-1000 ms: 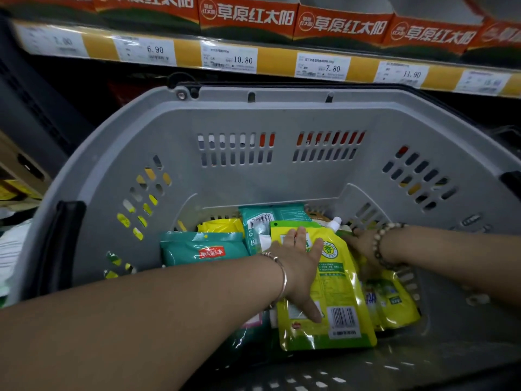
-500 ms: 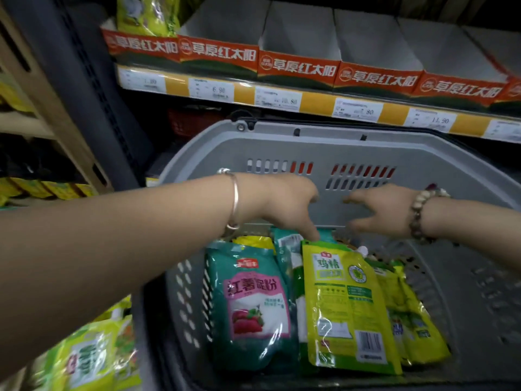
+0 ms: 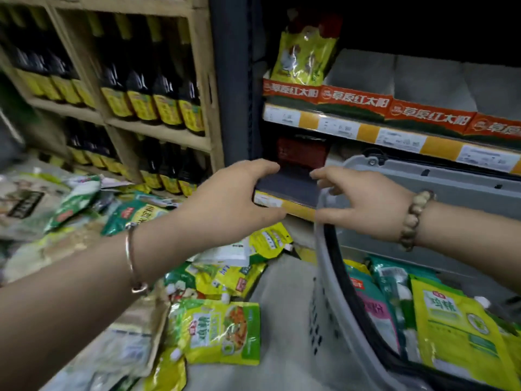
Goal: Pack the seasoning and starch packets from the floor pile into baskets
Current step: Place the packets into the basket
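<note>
Since the pile of packets lies on the floor to the left of the basket, the next reach has to go down and to the left, away from the basket. Far to the left of the basket, behind the pile, dark bottles stand in rows on a wooden shelf. The pile is a jumble of green, yellow and white packets that lie flat and point every which way. One yellow-green packet lies flat with its picture side up, close to the basket's left wall but not touching it, and I think it is the easiest one to pick next. The left hand hangs in the air left of the basket, high above the pile. Its grip is loose, with the fingers bent a little and the thumb apart, and it has nothing in it. The right hand floats just over the basket's left rim, with its fingers spread and pointing left, and its grip is empty too. So the left hand is nearer to the pile, and it looks like the one that should go down for a packet. Inside the basket a teal packet and a big yellow packet already sit side by side.
</note>
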A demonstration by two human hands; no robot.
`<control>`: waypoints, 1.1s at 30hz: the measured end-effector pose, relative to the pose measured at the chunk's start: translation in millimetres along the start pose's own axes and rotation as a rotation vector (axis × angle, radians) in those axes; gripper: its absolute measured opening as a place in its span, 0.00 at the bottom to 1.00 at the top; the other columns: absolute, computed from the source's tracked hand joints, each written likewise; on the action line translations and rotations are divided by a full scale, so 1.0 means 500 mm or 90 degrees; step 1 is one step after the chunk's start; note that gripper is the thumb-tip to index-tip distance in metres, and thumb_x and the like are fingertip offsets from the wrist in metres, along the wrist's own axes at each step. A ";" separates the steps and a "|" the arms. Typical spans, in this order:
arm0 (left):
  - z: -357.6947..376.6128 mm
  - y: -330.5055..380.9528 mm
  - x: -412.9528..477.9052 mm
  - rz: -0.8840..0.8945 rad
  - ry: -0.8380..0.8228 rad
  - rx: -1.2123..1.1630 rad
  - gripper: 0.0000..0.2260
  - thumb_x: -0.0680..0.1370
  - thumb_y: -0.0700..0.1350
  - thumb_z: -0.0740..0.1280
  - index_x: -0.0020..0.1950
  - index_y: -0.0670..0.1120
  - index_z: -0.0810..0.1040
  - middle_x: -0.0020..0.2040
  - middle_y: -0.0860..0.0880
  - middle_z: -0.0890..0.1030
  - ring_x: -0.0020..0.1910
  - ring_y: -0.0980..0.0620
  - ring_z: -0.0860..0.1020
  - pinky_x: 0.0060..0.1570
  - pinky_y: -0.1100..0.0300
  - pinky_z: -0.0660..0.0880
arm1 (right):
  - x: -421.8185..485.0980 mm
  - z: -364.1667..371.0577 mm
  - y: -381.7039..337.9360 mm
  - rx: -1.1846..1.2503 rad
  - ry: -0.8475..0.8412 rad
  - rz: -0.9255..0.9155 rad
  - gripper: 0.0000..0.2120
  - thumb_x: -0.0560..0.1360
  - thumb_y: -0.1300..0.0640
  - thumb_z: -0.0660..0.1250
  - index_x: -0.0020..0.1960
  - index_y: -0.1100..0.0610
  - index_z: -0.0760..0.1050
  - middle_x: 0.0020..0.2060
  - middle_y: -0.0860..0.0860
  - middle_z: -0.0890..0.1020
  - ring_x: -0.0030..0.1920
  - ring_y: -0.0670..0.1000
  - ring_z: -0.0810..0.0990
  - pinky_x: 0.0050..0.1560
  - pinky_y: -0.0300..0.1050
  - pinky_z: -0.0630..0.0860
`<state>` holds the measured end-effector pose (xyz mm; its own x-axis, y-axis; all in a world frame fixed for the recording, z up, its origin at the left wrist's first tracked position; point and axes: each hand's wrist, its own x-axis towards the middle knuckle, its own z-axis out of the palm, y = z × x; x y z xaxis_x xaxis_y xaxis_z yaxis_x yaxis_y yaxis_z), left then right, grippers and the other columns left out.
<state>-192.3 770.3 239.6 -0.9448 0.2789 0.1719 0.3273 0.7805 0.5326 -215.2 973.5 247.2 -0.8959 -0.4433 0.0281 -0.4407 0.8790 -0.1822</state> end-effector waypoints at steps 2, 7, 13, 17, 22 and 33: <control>-0.019 -0.055 -0.030 -0.032 0.016 0.012 0.31 0.71 0.53 0.71 0.72 0.54 0.65 0.69 0.54 0.70 0.66 0.56 0.69 0.59 0.65 0.66 | 0.032 0.016 -0.059 -0.029 -0.007 -0.030 0.31 0.73 0.45 0.65 0.72 0.51 0.61 0.67 0.50 0.72 0.66 0.52 0.72 0.63 0.46 0.69; -0.039 -0.189 -0.103 -0.103 0.047 -0.003 0.28 0.72 0.51 0.71 0.71 0.53 0.66 0.68 0.52 0.70 0.64 0.55 0.70 0.57 0.62 0.70 | 0.099 0.092 -0.186 -0.105 -0.067 -0.062 0.30 0.73 0.43 0.63 0.71 0.50 0.61 0.66 0.52 0.71 0.66 0.54 0.70 0.62 0.49 0.70; -0.028 -0.334 -0.163 -0.167 0.046 0.004 0.27 0.73 0.51 0.70 0.71 0.52 0.66 0.68 0.52 0.70 0.64 0.52 0.70 0.57 0.60 0.67 | 0.151 0.204 -0.301 -0.201 -0.179 -0.072 0.23 0.76 0.46 0.59 0.68 0.53 0.63 0.63 0.52 0.72 0.62 0.55 0.73 0.52 0.45 0.71; -0.002 -0.414 -0.192 -0.230 0.032 0.006 0.27 0.74 0.52 0.69 0.71 0.52 0.66 0.69 0.51 0.69 0.63 0.51 0.72 0.54 0.59 0.68 | 0.176 0.278 -0.341 -0.205 -0.237 -0.072 0.20 0.77 0.49 0.58 0.67 0.54 0.63 0.61 0.53 0.72 0.60 0.57 0.74 0.50 0.47 0.72; 0.045 -0.486 -0.216 -0.314 0.010 -0.023 0.26 0.74 0.50 0.69 0.71 0.51 0.66 0.69 0.48 0.69 0.63 0.49 0.72 0.56 0.57 0.70 | 0.198 0.346 -0.348 -0.190 -0.283 -0.051 0.22 0.77 0.48 0.59 0.68 0.54 0.62 0.63 0.53 0.72 0.60 0.56 0.74 0.51 0.48 0.73; 0.108 -0.563 -0.225 -0.422 -0.038 0.059 0.24 0.76 0.48 0.67 0.71 0.48 0.66 0.67 0.45 0.71 0.60 0.46 0.74 0.50 0.59 0.70 | 0.234 0.565 -0.360 0.129 -0.431 0.107 0.26 0.76 0.48 0.63 0.70 0.56 0.65 0.61 0.57 0.75 0.59 0.57 0.75 0.56 0.46 0.74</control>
<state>-177.3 549.4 25.4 -0.9449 -0.2479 -0.2137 -0.3193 0.8416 0.4355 -224.8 713.9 5.5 -0.6909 -0.3745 -0.6184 -0.2222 0.9240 -0.3113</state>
